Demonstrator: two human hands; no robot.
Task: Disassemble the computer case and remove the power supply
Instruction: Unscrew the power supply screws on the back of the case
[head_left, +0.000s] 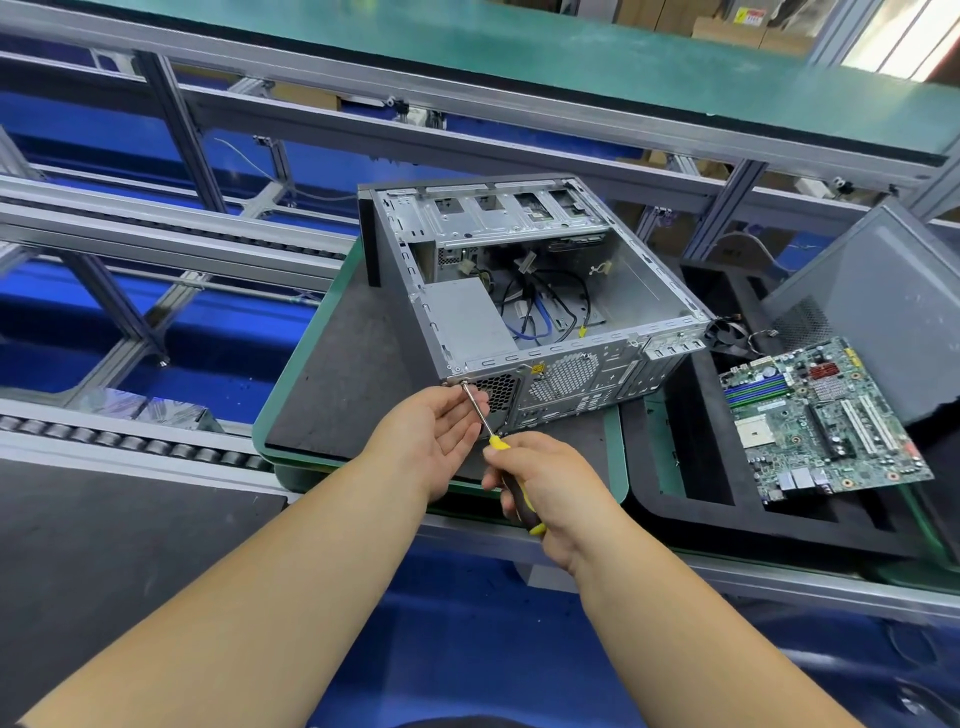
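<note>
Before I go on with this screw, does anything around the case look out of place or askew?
The motherboard lies tilted across the rim of the black foam tray at right, not flat in a slot. A small fan and its wires lie loose behind it. Cables hang unplugged inside the case.

I can read no text anywhere. The motherboard (821, 415) to my right carries markings too small to make out, and a yellow sign (750, 17) at the top edge is blurred.
</note>
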